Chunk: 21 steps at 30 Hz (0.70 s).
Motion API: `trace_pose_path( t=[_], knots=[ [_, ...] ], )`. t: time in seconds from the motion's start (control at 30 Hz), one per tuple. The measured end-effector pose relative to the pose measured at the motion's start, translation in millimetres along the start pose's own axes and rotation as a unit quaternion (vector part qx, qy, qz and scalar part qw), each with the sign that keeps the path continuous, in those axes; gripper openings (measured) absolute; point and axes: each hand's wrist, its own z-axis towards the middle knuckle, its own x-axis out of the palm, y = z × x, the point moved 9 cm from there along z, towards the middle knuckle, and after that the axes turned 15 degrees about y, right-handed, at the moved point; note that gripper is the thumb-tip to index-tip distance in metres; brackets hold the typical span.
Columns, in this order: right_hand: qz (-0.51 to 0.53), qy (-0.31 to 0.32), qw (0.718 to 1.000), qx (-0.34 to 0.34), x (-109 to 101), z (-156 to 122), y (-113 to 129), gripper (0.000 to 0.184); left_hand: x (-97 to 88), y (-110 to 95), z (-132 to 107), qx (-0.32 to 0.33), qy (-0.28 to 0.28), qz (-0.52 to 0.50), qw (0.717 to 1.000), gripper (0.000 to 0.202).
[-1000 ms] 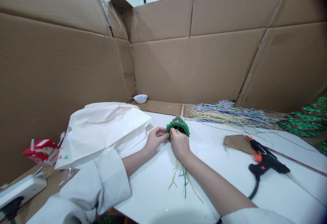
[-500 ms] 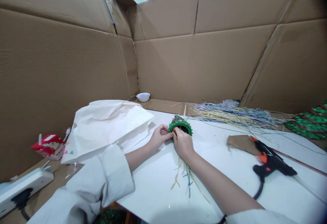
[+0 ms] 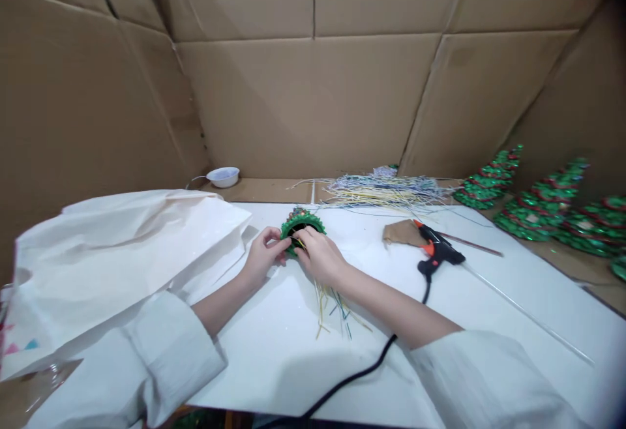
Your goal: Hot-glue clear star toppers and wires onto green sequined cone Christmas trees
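Observation:
A small green Christmas tree ornament [image 3: 317, 225] lies on its side on the white table, its hollow base turned toward me. My left hand [image 3: 264, 256] is closed at the left of its rim, thumb and fingers pinching there. My right hand [image 3: 320, 256] reaches to the mouth of the base, its fingers closed round thin yellow wires. The wires' loose ends [image 3: 337, 308], yellow and dark green, trail out below my right wrist onto the table. Inside the base, the fingertips partly hide the wires.
Behind lies a heap of thin wires [image 3: 381, 189]. On the right rest a hot glue gun [image 3: 443, 250] with a long glue stick, a brown scrap [image 3: 402, 232] and several finished green trees [image 3: 533, 214]. A white bag [image 3: 122, 246] covers the left; a small bowl [image 3: 223, 177] stands behind.
My view has turned to the right, so things sit further left and more trees show. Both hands stay at the tree's base, with the right hand's fingers still at the opening.

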Motion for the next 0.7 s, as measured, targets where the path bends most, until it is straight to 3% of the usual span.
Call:
trace_pose_path(
  t=[0.1,0.2,0.33,0.47,0.57,0.7],
  knots=[
    [0.014,-0.027,0.998,-0.052,-19.9,-29.4,2.6,0.031,0.7,0.0,-0.2,-0.003,0.004,-0.017,1.000,0.034],
    [0.013,-0.087,0.995,-0.044,-46.5,-70.7,-16.5,0.036,-0.4,0.6,-0.7,-0.005,0.001,-0.022,1.000,0.034],
    [-0.040,-0.139,0.980,0.135,-72.0,-127.6,-91.5,0.030,-0.7,-1.6,0.3,0.020,0.012,-0.014,1.000,0.031],
    [-0.004,-0.081,0.942,0.326,-68.5,-173.4,-174.1,0.034,-1.3,-0.6,1.3,0.021,0.016,0.000,1.000,0.030],
    [0.009,-0.059,0.929,0.364,-67.0,-188.9,-199.7,0.039,-2.6,-0.2,0.9,0.010,0.015,0.017,1.000,0.031],
    [-0.001,-0.013,0.920,0.391,-63.1,-192.5,-208.7,0.041,-3.8,-0.9,0.6,-0.002,0.030,0.049,0.998,0.034]
  ],
)
